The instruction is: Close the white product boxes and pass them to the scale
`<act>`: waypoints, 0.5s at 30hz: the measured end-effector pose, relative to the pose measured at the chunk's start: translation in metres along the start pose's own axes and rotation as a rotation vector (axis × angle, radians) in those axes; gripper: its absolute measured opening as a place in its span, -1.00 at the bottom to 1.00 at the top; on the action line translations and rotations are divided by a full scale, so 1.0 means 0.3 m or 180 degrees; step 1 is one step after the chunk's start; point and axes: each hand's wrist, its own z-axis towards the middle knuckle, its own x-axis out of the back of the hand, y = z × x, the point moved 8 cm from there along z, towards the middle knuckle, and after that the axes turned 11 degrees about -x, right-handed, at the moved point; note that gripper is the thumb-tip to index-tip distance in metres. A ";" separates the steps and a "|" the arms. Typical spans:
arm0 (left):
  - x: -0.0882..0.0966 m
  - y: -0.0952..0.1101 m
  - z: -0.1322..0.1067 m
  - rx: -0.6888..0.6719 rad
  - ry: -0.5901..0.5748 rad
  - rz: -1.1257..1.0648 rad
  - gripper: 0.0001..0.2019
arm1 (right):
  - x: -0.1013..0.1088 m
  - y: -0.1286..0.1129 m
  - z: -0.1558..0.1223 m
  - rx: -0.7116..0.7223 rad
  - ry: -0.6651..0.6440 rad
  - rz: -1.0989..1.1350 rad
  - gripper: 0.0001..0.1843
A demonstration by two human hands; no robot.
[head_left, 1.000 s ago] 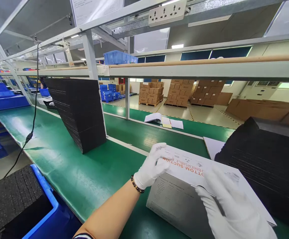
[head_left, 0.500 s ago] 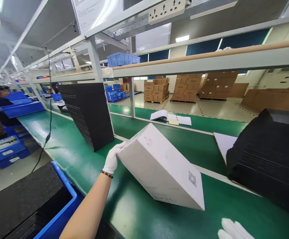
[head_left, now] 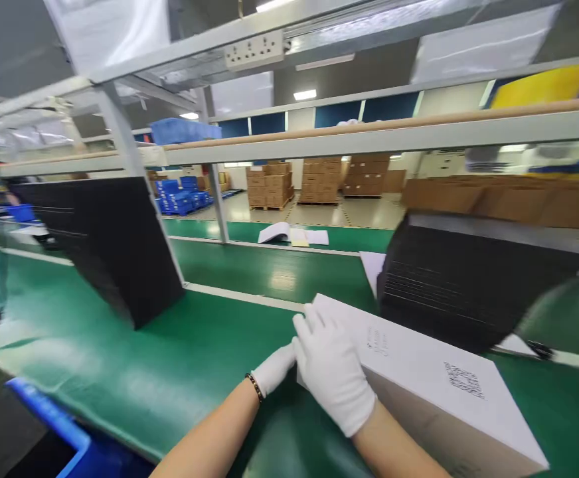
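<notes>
A long white cardboard box (head_left: 419,352), printed with a square code, lies on the green bench slightly right of centre. My left hand (head_left: 277,368), in a white glove, is closed at the box's left end, its fingertips hidden behind the box and the other hand. Across the left end of the top lies my gloved right hand (head_left: 332,368), fingers stretched over the corner. Just behind the box leans a stack of black sheets (head_left: 443,279).
Another tall black stack (head_left: 105,245) stands at left against a metal post. A blue crate (head_left: 55,425) sits below the bench edge at lower left. Open papers (head_left: 292,234) lie on the far belt. A shelf rail (head_left: 289,147) crosses above the bench, under a socket strip (head_left: 254,50).
The white box has come down from a tilted hold and moved right onto the bench. My right hand has come from the lower right onto its left end. The view has turned right.
</notes>
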 end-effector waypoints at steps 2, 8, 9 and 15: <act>-0.156 -0.004 0.034 -0.0030 -0.0806 0.0191 -0.61 | -0.020 0.170 -0.013 -0.0333 -0.0191 -0.0369 -0.75; -0.304 -0.075 0.043 -0.0107 -0.1635 0.1937 -0.55 | 0.084 0.710 -0.137 -0.1160 -0.0463 -0.1141 -0.69; -0.296 -0.080 0.047 -0.0165 -0.1561 0.1929 -0.56 | 0.109 0.783 -0.151 -0.1285 -0.0445 -0.1227 -0.68; -0.227 -0.122 0.081 -0.0105 -0.1167 0.1537 -0.57 | 0.222 0.976 -0.013 -0.1655 0.0059 -0.1518 -0.60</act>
